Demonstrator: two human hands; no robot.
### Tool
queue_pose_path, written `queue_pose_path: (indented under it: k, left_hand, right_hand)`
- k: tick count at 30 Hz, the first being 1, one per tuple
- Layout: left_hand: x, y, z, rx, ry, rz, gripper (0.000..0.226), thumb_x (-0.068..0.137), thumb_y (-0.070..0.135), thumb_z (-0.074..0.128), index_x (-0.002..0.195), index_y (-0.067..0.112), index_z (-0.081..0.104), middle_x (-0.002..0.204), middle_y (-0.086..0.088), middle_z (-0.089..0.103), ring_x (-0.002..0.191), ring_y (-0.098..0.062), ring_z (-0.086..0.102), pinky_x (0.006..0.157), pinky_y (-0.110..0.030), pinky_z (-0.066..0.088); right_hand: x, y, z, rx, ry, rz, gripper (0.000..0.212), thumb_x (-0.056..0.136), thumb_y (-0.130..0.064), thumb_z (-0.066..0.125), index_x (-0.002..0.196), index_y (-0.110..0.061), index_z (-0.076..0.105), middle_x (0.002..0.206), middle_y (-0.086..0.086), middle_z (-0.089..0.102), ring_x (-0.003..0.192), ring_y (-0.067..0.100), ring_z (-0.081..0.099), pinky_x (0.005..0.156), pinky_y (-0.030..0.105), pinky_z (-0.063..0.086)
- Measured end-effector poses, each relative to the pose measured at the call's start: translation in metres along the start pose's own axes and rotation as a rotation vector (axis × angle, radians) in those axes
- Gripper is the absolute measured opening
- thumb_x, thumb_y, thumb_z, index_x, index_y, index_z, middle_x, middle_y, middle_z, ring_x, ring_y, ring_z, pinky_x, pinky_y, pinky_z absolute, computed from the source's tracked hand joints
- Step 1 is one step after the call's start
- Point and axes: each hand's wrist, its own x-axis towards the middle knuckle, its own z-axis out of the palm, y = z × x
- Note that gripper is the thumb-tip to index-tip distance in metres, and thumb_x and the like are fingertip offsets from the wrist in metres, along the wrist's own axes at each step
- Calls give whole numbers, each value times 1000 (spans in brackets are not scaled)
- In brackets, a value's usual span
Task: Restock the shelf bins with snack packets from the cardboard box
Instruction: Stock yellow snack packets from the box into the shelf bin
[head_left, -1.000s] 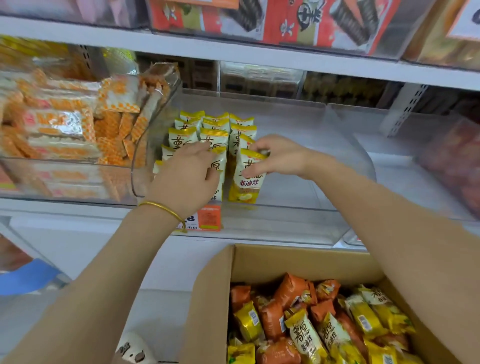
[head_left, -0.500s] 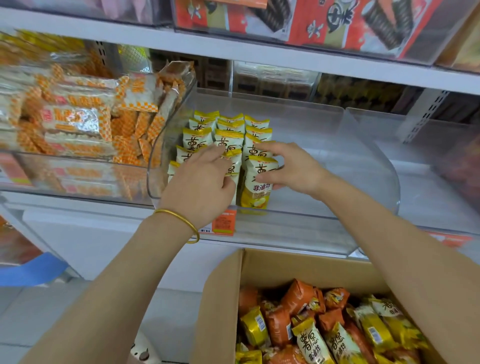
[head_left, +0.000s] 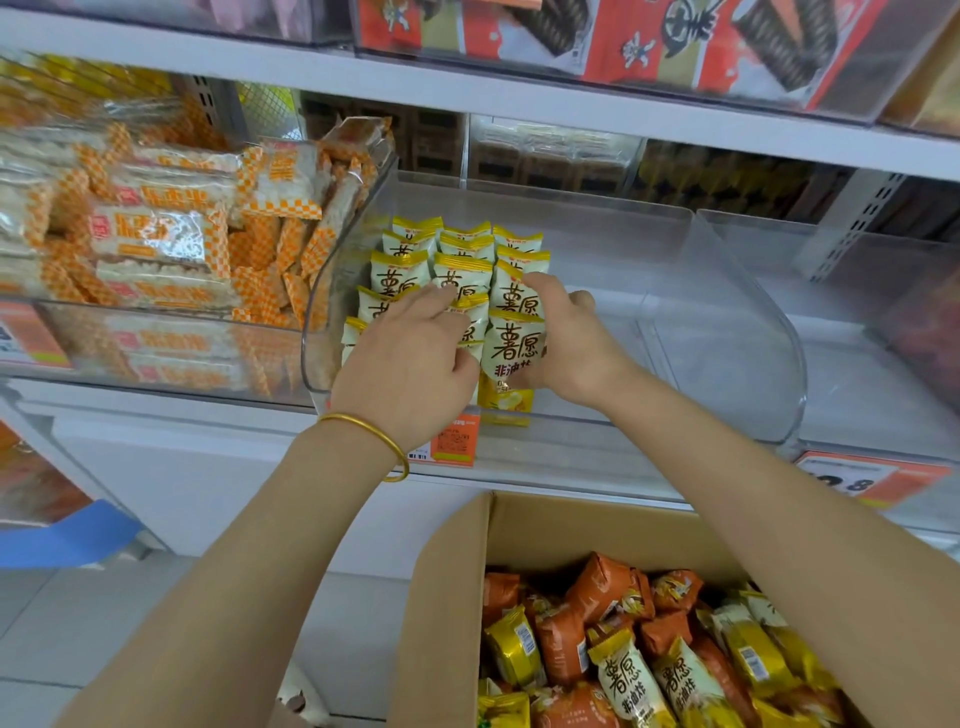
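A clear plastic bin (head_left: 727, 332) on the middle shelf holds three rows of yellow-and-white snack packets (head_left: 462, 249) standing upright at its left side. My left hand (head_left: 410, 364), a gold bangle on its wrist, lies on the left and middle rows with fingers curled over the packets. My right hand (head_left: 566, 343) grips the front packet (head_left: 511, 348) of the right row from its right side. Below, an open cardboard box (head_left: 457, 597) holds several yellow and orange packets (head_left: 639, 649).
The clear bin to the left is full of orange-checked rice cracker packs (head_left: 161, 234). Another clear bin (head_left: 883, 291) stands at the right. Orange price tags (head_left: 452, 441) hang on the shelf edge. A shelf above carries red boxes (head_left: 649, 36). A blue object (head_left: 67, 535) sits low at the left.
The view shifted so the shelf sits slightly lower and further right. Both hands stay on the packet rows; my right hand has slid down along the right row's front packet.
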Motion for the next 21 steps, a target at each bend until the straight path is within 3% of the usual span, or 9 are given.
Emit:
queue_pose_path:
  k: [4, 10, 17, 21]
  left_hand:
    - [0, -1, 0, 0, 3, 8, 40, 90, 16, 46, 127, 6, 57, 150, -8, 37, 141, -21, 25, 114, -38, 26]
    - [0, -1, 0, 1, -4, 0, 42, 91, 17, 45, 130, 7, 55, 151, -7, 34, 142, -21, 23, 115, -38, 24]
    - [0, -4, 3, -12, 36, 22, 40, 92, 18, 43, 127, 6, 58, 148, -10, 38, 140, -24, 28, 114, -37, 25]
    - [-7, 0, -3, -13, 256, 163, 36, 85, 14, 46, 112, 1, 66, 129, -17, 57, 119, -36, 50, 101, -38, 37]
  right_hand:
    - [-3, -6, 0, -52, 30, 5, 94, 72, -7, 82, 146, -23, 27, 132, 10, 29, 103, 23, 51, 93, 27, 41]
    - [1, -6, 2, -155, 90, -9, 60, 72, -7, 81, 120, -8, 46, 122, 9, 34, 91, 25, 52, 89, 32, 48]
    - [-2, -7, -3, -139, 31, -32, 71, 73, -10, 82, 130, -14, 40, 121, 7, 34, 93, 23, 51, 84, 26, 44]
    - [-27, -13, -19, -103, 78, -69, 64, 76, -13, 80, 127, -18, 42, 115, 2, 34, 86, 24, 58, 81, 29, 47]
